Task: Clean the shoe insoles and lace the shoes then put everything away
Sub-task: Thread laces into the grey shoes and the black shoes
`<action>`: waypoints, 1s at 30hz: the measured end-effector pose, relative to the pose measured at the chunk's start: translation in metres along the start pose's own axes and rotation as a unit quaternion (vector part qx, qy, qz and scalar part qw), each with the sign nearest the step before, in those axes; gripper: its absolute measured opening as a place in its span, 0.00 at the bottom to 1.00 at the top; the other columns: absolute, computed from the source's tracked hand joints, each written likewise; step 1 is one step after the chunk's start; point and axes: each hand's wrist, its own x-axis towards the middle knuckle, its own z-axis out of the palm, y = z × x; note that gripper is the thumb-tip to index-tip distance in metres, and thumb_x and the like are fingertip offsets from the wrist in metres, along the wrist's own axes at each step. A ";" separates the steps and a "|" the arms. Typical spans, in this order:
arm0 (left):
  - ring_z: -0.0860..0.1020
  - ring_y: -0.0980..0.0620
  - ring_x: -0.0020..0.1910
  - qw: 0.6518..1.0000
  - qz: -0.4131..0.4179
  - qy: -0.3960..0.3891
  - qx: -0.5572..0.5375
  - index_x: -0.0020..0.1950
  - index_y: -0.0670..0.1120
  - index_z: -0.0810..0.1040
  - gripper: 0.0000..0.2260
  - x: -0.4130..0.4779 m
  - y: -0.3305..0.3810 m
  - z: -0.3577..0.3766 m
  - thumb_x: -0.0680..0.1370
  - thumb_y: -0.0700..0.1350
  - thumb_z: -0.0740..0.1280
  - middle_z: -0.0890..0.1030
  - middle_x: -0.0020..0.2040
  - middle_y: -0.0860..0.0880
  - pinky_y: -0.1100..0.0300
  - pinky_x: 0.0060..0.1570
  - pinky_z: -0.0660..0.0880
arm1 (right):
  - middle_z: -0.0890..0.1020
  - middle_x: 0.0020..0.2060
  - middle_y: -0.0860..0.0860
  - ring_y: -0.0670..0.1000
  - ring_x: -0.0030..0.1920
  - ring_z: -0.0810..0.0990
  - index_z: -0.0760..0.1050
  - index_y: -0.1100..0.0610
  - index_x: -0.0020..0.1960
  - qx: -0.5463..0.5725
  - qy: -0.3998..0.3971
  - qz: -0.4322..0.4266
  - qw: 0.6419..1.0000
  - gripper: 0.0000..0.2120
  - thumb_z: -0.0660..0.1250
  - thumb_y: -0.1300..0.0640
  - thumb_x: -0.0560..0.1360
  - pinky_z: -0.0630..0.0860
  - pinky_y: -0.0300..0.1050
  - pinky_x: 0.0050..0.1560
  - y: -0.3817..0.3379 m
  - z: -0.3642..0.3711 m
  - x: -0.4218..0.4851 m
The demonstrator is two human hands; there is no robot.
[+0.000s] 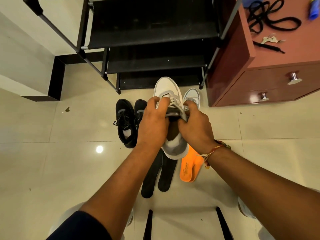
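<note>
Laces (178, 108) on the white shoe (167, 89) are the soft, limp part of this job, thin cord that slips through fingers unless pinched near the eyelets. The shoe itself hangs in the air just in front of the black shoe rack (152, 32), toe pointing toward the rack, and it looks light, with a stiff sole and a pliable upper. The left hand (152, 123) has its grip curled on the shoe's left side by the lace rows, while the right hand (195, 125) pinches a lace strand at the tongue. I judge the sidewall and sole edge the firmest places to hold, leaving the other hand free to thread. The second white shoe (192, 96) stands on the floor nearer the rack's right foot. Farther from the rack, below the held shoe, lie two dark insoles (155, 177) and orange insoles (189, 168), flat, flexible pieces best lifted by an edge. A black pair of shoes (128, 120) sits out from the rack, left of the held shoe. Black laces (270, 18) lie coiled on the reddish cabinet (259, 80) beside the rack.
</note>
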 end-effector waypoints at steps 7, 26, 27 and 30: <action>0.66 0.41 0.75 0.998 -0.011 -0.039 0.046 0.65 0.48 0.79 0.14 0.000 0.001 -0.003 0.79 0.43 0.71 0.65 0.77 0.43 0.46 0.64 0.76 | 0.82 0.53 0.54 0.58 0.50 0.80 0.69 0.50 0.68 0.014 0.008 0.002 1.000 0.21 0.67 0.57 0.77 0.76 0.45 0.46 0.004 0.001 0.002; 0.72 0.63 0.58 0.978 -0.053 0.078 -0.184 0.55 0.47 0.82 0.06 0.004 0.000 -0.003 0.79 0.43 0.70 0.77 0.64 0.50 0.82 0.54 0.65 | 0.80 0.53 0.37 0.39 0.56 0.78 0.74 0.43 0.61 0.240 -0.038 -0.004 0.970 0.11 0.61 0.55 0.82 0.74 0.32 0.55 -0.002 -0.003 0.008; 0.73 0.64 0.56 0.974 -0.072 0.080 -0.202 0.55 0.48 0.83 0.06 0.006 -0.001 -0.004 0.78 0.43 0.72 0.77 0.62 0.51 0.81 0.54 0.66 | 0.81 0.52 0.42 0.42 0.56 0.79 0.74 0.46 0.59 0.250 -0.041 0.002 0.967 0.08 0.61 0.55 0.82 0.77 0.38 0.57 0.000 -0.001 0.010; 0.75 0.63 0.57 0.958 -0.109 0.082 -0.253 0.54 0.53 0.83 0.09 0.007 -0.003 -0.005 0.75 0.44 0.75 0.77 0.61 0.54 0.79 0.54 0.70 | 0.80 0.49 0.51 0.53 0.54 0.80 0.74 0.50 0.52 0.272 -0.051 0.026 0.961 0.05 0.61 0.52 0.80 0.79 0.59 0.58 0.002 0.001 0.015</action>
